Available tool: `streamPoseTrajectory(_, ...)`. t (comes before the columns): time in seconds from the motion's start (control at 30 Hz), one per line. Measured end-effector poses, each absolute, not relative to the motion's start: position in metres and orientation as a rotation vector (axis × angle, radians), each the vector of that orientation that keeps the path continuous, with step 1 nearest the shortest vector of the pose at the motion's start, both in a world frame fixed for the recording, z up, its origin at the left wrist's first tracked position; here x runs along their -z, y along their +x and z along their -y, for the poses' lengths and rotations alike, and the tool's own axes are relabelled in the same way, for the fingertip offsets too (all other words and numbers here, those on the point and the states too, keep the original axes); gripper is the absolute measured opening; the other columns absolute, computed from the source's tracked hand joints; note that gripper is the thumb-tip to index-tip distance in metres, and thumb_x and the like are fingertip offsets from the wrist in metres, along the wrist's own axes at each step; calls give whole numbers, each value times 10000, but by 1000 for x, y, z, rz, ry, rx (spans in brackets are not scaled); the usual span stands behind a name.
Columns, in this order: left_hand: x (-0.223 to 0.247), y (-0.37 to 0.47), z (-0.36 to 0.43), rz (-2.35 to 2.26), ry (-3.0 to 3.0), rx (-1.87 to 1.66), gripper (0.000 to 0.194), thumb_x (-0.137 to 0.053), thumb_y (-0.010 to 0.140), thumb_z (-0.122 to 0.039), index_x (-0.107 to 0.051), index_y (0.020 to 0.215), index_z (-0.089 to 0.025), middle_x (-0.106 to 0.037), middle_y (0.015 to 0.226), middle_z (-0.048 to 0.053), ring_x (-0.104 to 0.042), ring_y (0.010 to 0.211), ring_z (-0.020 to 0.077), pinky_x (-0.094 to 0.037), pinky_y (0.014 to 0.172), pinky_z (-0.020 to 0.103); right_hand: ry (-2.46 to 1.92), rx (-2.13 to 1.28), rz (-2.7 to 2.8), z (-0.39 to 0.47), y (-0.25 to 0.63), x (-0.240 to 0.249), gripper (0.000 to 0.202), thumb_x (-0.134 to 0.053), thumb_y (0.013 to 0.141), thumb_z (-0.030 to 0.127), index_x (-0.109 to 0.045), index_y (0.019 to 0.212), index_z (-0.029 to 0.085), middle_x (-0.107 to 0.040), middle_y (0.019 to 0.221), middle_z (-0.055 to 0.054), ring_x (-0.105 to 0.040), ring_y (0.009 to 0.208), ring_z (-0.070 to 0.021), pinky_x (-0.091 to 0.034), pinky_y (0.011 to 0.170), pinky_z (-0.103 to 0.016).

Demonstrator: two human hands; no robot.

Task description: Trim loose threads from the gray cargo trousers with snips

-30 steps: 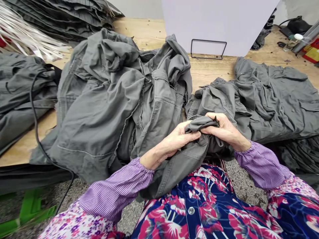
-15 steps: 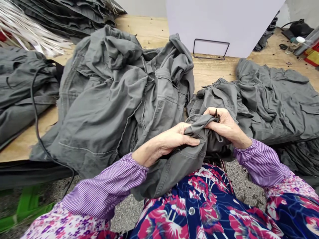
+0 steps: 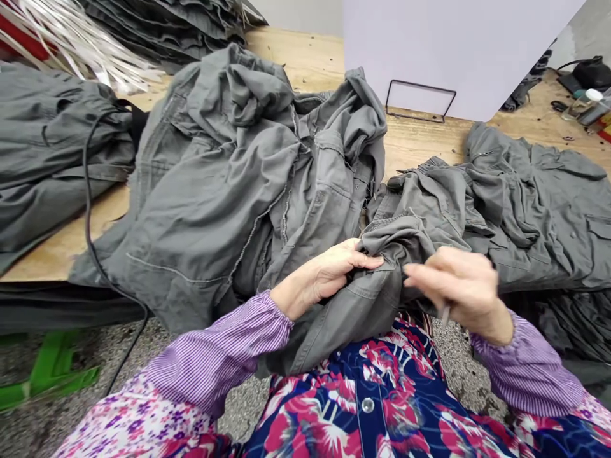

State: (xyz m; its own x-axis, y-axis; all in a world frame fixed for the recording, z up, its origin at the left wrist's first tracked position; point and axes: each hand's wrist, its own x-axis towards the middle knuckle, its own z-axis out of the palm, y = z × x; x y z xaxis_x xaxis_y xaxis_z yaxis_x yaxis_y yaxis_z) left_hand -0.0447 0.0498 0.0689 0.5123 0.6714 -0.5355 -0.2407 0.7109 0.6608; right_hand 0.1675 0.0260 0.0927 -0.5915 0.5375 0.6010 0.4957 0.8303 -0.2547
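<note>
Wooden table (image 3: 305, 60), with white panel (image 3: 453, 44) at its far side. Gray garment (image 3: 356, 318): at the table's near edge, a fold pinched in the left hand's (image 3: 334, 270) grip. Right hand (image 3: 461, 286): blurred, near that edge; grip cannot be told.

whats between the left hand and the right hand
In the head view, bunched gray cloth lies between them, pinched by the left hand; the right hand is blurred.
</note>
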Motion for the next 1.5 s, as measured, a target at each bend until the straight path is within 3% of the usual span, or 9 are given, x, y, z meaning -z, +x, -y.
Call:
streamPoseTrajectory(0.17,-69,-38,-44,-813,534,-588,447,-783,524,-110,-678,958,-135,-710,766,47,-617,640,142,-483,694,277,-653,-176,2431,-24,146,-70,178,-446,885,144,-621,906,170,-539,668,-26,-474,619,-125,-381,575,-256)
streamPoseTrajectory(0.3,-67,-36,-44,-799,535,-599,452,-785,508,-99,-680,947,-129,-711,753,46,-619,640,141,-480,689,268,-666,-318,2337,-29,139,-63,117,-452,846,113,-548,799,162,-521,675,-25,-466,618,-130,-370,567,-257)
streamPoseTrajectory(0.47,-61,-37,-44,-825,492,-589,478,-777,523,-93,-672,988,-131,-714,790,52,-632,660,135,-491,714,259,-941,-607,1919,-29,140,-69,179,-453,865,139,-449,693,188,-440,624,21,-420,560,-98,-343,529,-229)
streamPoseTrajectory(0.6,-60,-39,-44,-832,476,-612,531,-770,541,-88,-644,1053,-149,-714,838,53,-646,689,144,-507,736,280,-1151,-566,1761,-20,156,-73,93,-506,879,272,-474,834,198,-445,647,36,-395,511,-85,-334,489,-221)
streamPoseTrajectory(0.73,-61,-39,-44,-818,475,-617,524,-773,541,-94,-644,1047,-147,-713,828,56,-651,684,155,-515,734,295,-1134,-388,2085,-7,165,-68,349,-480,880,428,-427,1107,168,-530,785,-30,-469,572,-126,-398,509,-254)
streamPoseTrajectory(0.9,-58,-38,-44,-843,490,-614,524,-786,535,-101,-643,1036,-151,-710,835,53,-642,688,140,-512,738,287,-1046,-13,2364,-1,158,-56,140,-447,893,230,-498,991,144,-547,765,-69,-485,691,-189,-412,618,-313)
streamPoseTrajectory(1.27,-56,-36,-43,-836,509,-599,462,-798,514,-121,-668,957,-133,-710,836,62,-639,701,150,-504,745,291,-1013,47,2468,-3,150,-57,137,-436,910,207,-544,847,152,-550,694,-54,-461,639,-168,-365,586,-293)
streamPoseTrajectory(1.4,-56,-38,-43,-841,508,-603,476,-783,526,-106,-666,986,-140,-712,854,60,-640,719,148,-494,759,282,-1021,-81,2307,-11,160,-70,157,-434,911,238,-548,970,148,-587,788,-79,-533,717,-183,-425,633,-300)
streamPoseTrajectory(1.5,-57,-39,-42,-815,554,-582,499,-772,542,-104,-659,1025,-155,-711,887,55,-636,740,142,-479,760,265,-1137,-191,2156,-34,175,-89,376,-557,845,403,-529,1121,151,-596,956,-114,-567,856,-219,-461,743,-337)
